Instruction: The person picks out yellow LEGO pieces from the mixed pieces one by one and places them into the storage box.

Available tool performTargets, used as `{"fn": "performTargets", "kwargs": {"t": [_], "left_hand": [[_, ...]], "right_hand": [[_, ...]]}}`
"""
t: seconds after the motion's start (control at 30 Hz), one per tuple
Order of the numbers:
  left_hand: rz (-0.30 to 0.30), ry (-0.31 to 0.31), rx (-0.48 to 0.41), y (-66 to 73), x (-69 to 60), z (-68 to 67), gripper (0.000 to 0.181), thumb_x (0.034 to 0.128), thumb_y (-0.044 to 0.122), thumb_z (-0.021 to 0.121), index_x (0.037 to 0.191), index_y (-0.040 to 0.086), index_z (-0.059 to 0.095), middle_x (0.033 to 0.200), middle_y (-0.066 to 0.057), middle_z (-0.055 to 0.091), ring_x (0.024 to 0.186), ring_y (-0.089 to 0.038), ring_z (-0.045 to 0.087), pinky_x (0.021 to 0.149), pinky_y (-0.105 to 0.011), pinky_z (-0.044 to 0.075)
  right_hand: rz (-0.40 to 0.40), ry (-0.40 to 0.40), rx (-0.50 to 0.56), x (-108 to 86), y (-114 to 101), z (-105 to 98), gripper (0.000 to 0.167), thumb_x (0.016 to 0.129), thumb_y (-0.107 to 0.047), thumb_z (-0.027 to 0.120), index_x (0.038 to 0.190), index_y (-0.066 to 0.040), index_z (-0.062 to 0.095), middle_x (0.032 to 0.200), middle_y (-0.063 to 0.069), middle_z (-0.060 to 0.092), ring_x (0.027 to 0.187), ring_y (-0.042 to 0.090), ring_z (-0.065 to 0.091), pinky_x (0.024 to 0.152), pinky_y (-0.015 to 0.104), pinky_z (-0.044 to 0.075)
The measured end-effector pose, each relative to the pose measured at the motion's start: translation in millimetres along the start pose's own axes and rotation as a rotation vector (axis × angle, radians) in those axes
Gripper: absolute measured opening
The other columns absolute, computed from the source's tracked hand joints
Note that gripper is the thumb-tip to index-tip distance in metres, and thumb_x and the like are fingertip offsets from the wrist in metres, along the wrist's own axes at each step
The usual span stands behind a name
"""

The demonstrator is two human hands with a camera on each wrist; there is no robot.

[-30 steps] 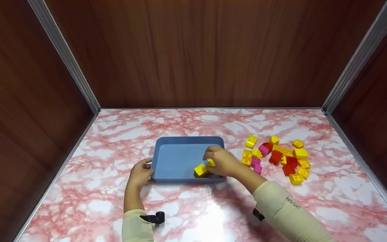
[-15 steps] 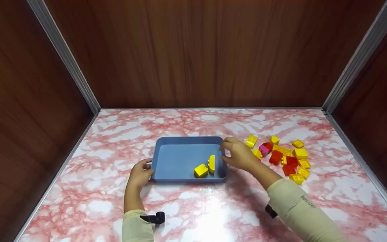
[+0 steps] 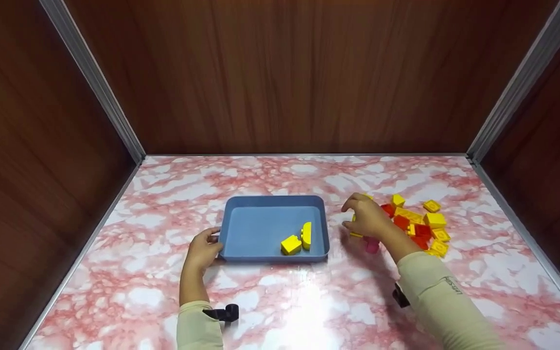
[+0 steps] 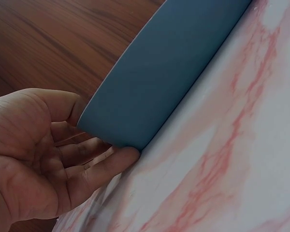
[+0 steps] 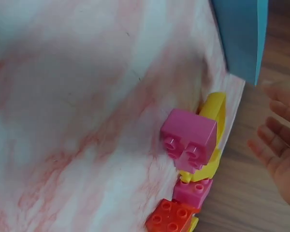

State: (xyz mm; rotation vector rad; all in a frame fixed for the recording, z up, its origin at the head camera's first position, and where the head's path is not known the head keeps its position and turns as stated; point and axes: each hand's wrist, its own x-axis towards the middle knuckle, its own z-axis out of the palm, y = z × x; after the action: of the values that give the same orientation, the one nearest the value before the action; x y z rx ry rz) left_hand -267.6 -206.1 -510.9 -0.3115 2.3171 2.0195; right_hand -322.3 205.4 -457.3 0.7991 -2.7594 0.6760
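Note:
A blue tray lies on the table, holding a yellow block and a half-round yellow block near its right end. My left hand grips the tray's left end; in the left wrist view its fingers bend around the blue wall. Over the left side of the loose blocks hovers my right hand, thumb and fingers spread with nothing held. It partly hides several blocks in the head view. A pink block stands near that hand in the right wrist view, with yellow pieces behind it.
Several yellow and red blocks, such as a yellow one and a red one, lie scattered on the right of the marbled table. Brown wood-grain panels enclose the back and sides.
My right hand let go of the half-round yellow block in the tray, then moved right, past the tray's edge, to above the loose blocks. My left hand stays at the tray.

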Motion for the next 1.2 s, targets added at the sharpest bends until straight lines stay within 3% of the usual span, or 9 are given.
{"fn": "performTargets", "kwargs": {"t": [0.13, 0.27, 0.37, 0.5, 0.57, 0.8, 1.03, 1.2], "left_hand": [[0.003, -0.002, -0.004, 0.3, 1.0, 0.8, 0.054, 0.083, -0.009, 0.05, 0.136, -0.003, 0.051, 0.116, -0.026, 0.055, 0.09, -0.033, 0.063, 0.061, -0.044, 0.059], [-0.004, 0.005, 0.001, -0.1, 0.3, 0.8, 0.053, 0.0833, -0.009, 0.051, 0.136, -0.003, 0.052, 0.115, -0.026, 0.055, 0.089, -0.033, 0.063, 0.061, -0.044, 0.059], [-0.001, 0.0, 0.005, -0.5, 0.0, 0.3, 0.053, 0.0834, -0.009, 0.051, 0.136, -0.003, 0.051, 0.116, -0.026, 0.055, 0.089, -0.033, 0.063, 0.062, -0.045, 0.059], [-0.006, -0.013, 0.004, 0.7, -0.5, -1.0, 0.055, 0.0837, -0.008, 0.05, 0.138, -0.001, 0.05, 0.118, -0.025, 0.054, 0.093, -0.034, 0.063, 0.065, -0.045, 0.059], [-0.006, -0.014, 0.005, 0.7, -0.2, -1.0, 0.055, 0.0833, -0.008, 0.05, 0.138, -0.001, 0.05, 0.118, -0.025, 0.054, 0.095, -0.034, 0.062, 0.066, -0.046, 0.059], [-0.006, -0.002, 0.005, 0.1, 1.4, 0.2, 0.054, 0.0816, -0.007, 0.051, 0.136, -0.002, 0.053, 0.115, -0.025, 0.055, 0.092, -0.034, 0.062, 0.064, -0.048, 0.058], [-0.009, -0.005, 0.0, 1.1, 1.0, 0.3, 0.055, 0.0814, -0.008, 0.051, 0.136, -0.001, 0.053, 0.116, -0.025, 0.055, 0.091, -0.034, 0.062, 0.061, -0.046, 0.058], [-0.013, -0.006, 0.005, 3.3, -1.2, 0.2, 0.055, 0.0821, -0.007, 0.05, 0.137, -0.001, 0.052, 0.118, -0.026, 0.055, 0.093, -0.035, 0.062, 0.062, -0.046, 0.058]], "right_hand": [[0.042, -0.063, 0.003, 2.8, 4.7, -1.9, 0.032, 0.071, -0.01, 0.08, 0.098, 0.006, 0.07, 0.101, 0.019, 0.059, 0.089, 0.035, 0.059, 0.084, 0.047, 0.052], [0.138, -0.175, 0.027, 7.0, 4.2, -1.8, 0.037, 0.074, -0.013, 0.078, 0.104, 0.006, 0.069, 0.107, 0.021, 0.058, 0.082, 0.031, 0.057, 0.08, 0.045, 0.054], [0.224, -0.262, 0.018, 10.2, 2.1, 0.1, 0.043, 0.075, -0.018, 0.081, 0.11, 0.004, 0.068, 0.11, 0.02, 0.057, 0.084, 0.029, 0.056, 0.083, 0.044, 0.053], [0.267, -0.334, -0.017, 10.7, 1.7, 4.3, 0.052, 0.071, -0.023, 0.086, 0.113, 0.002, 0.067, 0.111, 0.019, 0.057, 0.088, 0.031, 0.055, 0.088, 0.045, 0.051], [0.262, -0.348, -0.036, 9.9, 2.8, 6.5, 0.054, 0.069, -0.022, 0.087, 0.113, 0.003, 0.067, 0.109, 0.018, 0.057, 0.087, 0.031, 0.055, 0.086, 0.045, 0.051], [0.279, -0.396, -0.092, 6.6, 6.4, 12.0, 0.034, 0.078, -0.011, 0.078, 0.109, 0.0, 0.07, 0.097, 0.012, 0.055, 0.078, 0.025, 0.055, 0.075, 0.039, 0.056], [0.288, -0.379, -0.092, 7.2, 8.6, 14.6, 0.029, 0.08, -0.011, 0.077, 0.106, 0.001, 0.071, 0.094, 0.011, 0.055, 0.078, 0.025, 0.055, 0.074, 0.039, 0.056], [0.253, -0.351, -0.088, 5.8, 12.5, 15.0, 0.023, 0.077, -0.009, 0.078, 0.097, 0.001, 0.072, 0.093, 0.012, 0.057, 0.078, 0.026, 0.055, 0.074, 0.039, 0.056]]}}
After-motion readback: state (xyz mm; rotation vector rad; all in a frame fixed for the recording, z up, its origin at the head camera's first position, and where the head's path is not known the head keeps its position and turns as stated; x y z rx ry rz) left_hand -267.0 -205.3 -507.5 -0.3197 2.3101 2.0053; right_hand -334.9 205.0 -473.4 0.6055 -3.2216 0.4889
